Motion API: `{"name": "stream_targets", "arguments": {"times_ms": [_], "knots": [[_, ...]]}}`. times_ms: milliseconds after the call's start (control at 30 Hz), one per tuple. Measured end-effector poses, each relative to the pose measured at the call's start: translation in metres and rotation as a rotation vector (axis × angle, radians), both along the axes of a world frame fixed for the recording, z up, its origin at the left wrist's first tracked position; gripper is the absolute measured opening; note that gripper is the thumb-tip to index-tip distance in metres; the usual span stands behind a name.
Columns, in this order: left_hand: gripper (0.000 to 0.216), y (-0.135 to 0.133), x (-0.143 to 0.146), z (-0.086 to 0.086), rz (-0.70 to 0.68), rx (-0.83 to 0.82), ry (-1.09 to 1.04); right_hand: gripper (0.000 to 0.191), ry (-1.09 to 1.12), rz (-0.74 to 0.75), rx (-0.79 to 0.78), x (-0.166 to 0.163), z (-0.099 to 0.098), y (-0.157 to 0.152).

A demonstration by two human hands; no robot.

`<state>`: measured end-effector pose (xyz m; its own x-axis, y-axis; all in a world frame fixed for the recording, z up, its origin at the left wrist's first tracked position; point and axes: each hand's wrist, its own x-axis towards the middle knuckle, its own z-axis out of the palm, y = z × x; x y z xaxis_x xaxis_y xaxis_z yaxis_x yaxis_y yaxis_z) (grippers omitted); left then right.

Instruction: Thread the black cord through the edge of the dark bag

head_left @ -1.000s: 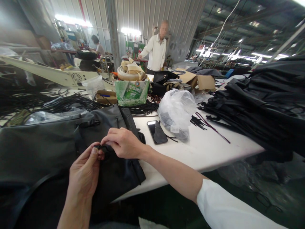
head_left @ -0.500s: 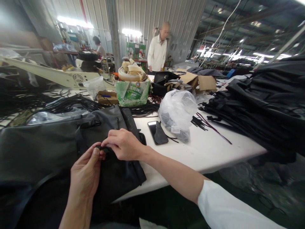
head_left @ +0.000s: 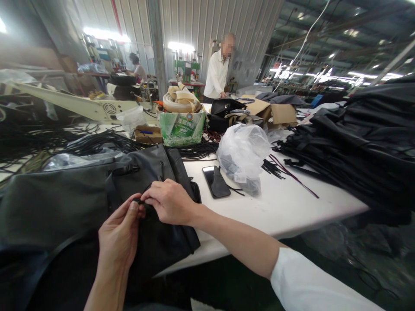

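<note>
Holding: your left hand [head_left: 119, 235] and right hand [head_left: 168, 202] both pinch a small black clip [head_left: 137, 201] in their fingers.
Under: dark bag [head_left: 65, 203] on the bench [head_left: 279, 203].
Near: phone [head_left: 216, 181].

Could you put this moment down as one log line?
left hand: pinching small black part | right hand: pinching same part | under: dark bag | nearby: phone

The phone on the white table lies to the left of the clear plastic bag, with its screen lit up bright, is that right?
Not quite. The head view shows the phone on the white table, left of the clear plastic bag, but its screen is dark, not lit; only a small reflection shows at its top edge.
</note>
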<state>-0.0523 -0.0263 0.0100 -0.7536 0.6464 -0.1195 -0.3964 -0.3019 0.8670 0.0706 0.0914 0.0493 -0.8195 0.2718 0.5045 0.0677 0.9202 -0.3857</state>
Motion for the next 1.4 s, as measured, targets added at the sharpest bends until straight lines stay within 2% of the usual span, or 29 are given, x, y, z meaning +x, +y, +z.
{"name": "stream_targets", "arguments": {"times_ms": [433, 667, 833, 900, 1000, 1167, 1267, 1400], "knots": [[0.065, 0.001, 0.004, 0.001, 0.069, -0.008, 0.033, 0.013, -0.008, -0.097, 0.013, -0.004, -0.005, -0.011], [0.049, -0.003, 0.005, -0.009, 0.089, -0.03, 0.164, 0.01, 0.113, -0.087, -0.199, 0.003, -0.002, -0.006], [0.043, -0.003, 0.004, -0.016, 0.109, -0.03, 0.209, 0.017, 0.171, 0.006, -0.282, 0.007, -0.001, -0.002], [0.042, -0.002, 0.004, -0.016, 0.11, -0.009, 0.222, 0.013, 0.217, 0.04, -0.298, 0.007, 0.0, -0.003], [0.04, -0.002, 0.005, -0.013, 0.117, 0.009, 0.24, 0.018, 0.25, 0.07, -0.351, 0.006, 0.002, -0.006], [0.045, -0.003, 0.005, -0.006, 0.108, 0.041, 0.158, 0.023, 0.29, 0.038, -0.451, 0.003, 0.005, -0.015], [0.046, -0.004, 0.004, -0.003, 0.08, 0.062, 0.116, 0.02, 0.359, 0.05, -0.463, -0.002, 0.003, -0.021], [0.047, -0.006, 0.002, -0.003, 0.05, 0.084, 0.112, 0.015, 0.348, 0.014, -0.462, -0.006, -0.001, -0.024]]}}
